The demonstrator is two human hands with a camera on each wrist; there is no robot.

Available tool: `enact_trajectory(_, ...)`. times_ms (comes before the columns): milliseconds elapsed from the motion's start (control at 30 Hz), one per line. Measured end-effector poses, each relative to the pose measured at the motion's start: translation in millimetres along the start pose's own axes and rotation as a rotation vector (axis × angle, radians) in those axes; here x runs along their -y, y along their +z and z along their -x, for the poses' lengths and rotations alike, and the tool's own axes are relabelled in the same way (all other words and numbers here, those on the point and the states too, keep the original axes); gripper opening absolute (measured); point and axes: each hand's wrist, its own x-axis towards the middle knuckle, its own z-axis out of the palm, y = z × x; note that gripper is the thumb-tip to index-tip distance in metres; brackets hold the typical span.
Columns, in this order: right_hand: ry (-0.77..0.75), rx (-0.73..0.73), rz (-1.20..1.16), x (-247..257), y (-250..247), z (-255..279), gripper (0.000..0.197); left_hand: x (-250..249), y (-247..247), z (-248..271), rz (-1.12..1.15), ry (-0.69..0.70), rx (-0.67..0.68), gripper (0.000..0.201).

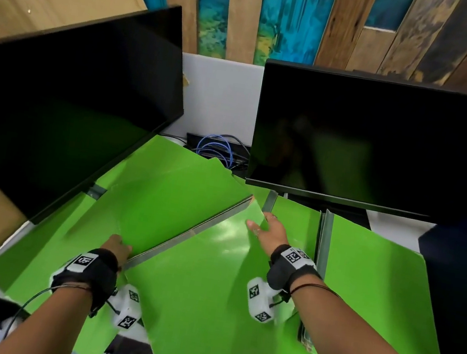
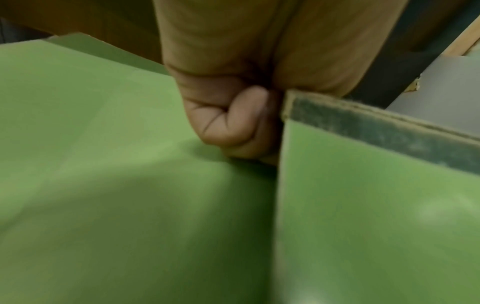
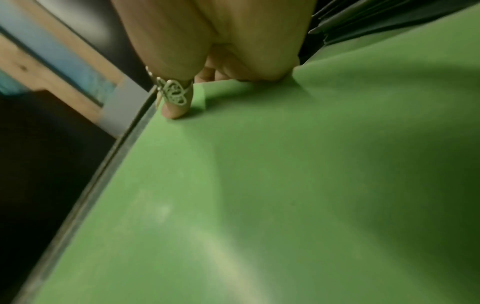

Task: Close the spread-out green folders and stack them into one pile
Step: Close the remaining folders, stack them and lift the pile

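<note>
From the head camera, several bright green card folders with grey spines lay fanned across the white desk, overlapping one another. The middle green folder sat open on top of the spread, its grey spine running diagonally, the far flap lifted toward the left black monitor. The left hand was at the near end of that spine; the right hand lay on the folder's far right corner, fingers fairly straight. Another green folder lay open flat to the right, partly under the right black monitor. A coil of blue cable sat between the screens.

On the left wrist camera — blurry — the left hand had its thumb curled against the raised flap right beside the grey spine's end, seemingly gripping that edge.

On the right wrist camera, the right hand pressed down on the green cover near its corner — one ringed finger tip-down on the card, the others hooked over the cover's far edge.
</note>
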Motion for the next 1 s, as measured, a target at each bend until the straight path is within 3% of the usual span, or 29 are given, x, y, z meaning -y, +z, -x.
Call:
enact_trajectory(100, -0.061, -0.08, -0.052, 12, -5, 7, 0.057, -1, -4, 0, -0.062, 0.04, 0.028, 0.042)
enact_trajectory(200, -0.124, -0.093, -0.101, 25, -13, 18, 0.061, -9, -14, 3, -0.214, 0.079, -0.04, 0.047)
enact_trajectory(333, -0.224, -0.13, -0.144, 42, -24, 30, 0.06, -42, -29, 29, -0.111, 0.29, -0.191, 0.081)
enact_trajectory(400, -0.281, -0.13, -0.144, 53, -29, 34, 0.052, -64, -38, 54, -0.01, 0.512, -0.08, 0.072)
enact_trajectory(467, -0.351, -0.119, -0.148, 65, -32, 36, 0.04, -82, -44, 82, 0.107, 0.646, 0.191, 0.06)
enact_trajectory(500, -0.388, -0.121, -0.156, 70, -32, 36, 0.035, -90, -47, 96, 0.145, 0.673, 0.309, 0.065)
enact_trajectory(567, -0.469, -0.165, -0.148, 79, -33, 34, 0.027, -106, -51, 116, 0.072, 0.757, 0.372, 0.079)
enact_trajectory(667, -0.584, -0.241, -0.141, 89, -36, 32, 0.023, -126, -51, 133, -0.177, 0.871, 0.129, 0.099)
enact_trajectory(733, -0.613, -0.21, -0.216, 93, -38, 34, 0.016, -133, -51, 137, -0.327, 0.909, -0.12, 0.087)
enact_trajectory(767, -0.618, -0.18, -0.274, 94, -38, 34, 0.025, -136, -53, 140, -0.373, 0.932, -0.207, 0.074)
enact_trajectory(833, -0.633, -0.096, -0.4, 96, -40, 34, 0.049, -139, -58, 147, -0.415, 1.003, -0.291, 0.049)
enact_trajectory(900, -0.644, -0.056, -0.37, 99, -43, 31, 0.066, -141, -68, 154, -0.451, 1.079, -0.326, 0.036)
enact_trajectory(933, -0.647, -0.044, -0.319, 101, -45, 31, 0.066, -142, -73, 157, -0.456, 1.111, -0.335, 0.033)
enact_trajectory(1000, -0.631, 0.009, -0.277, 109, -50, 33, 0.048, -145, -86, 165, -0.455, 1.145, -0.356, 0.034)
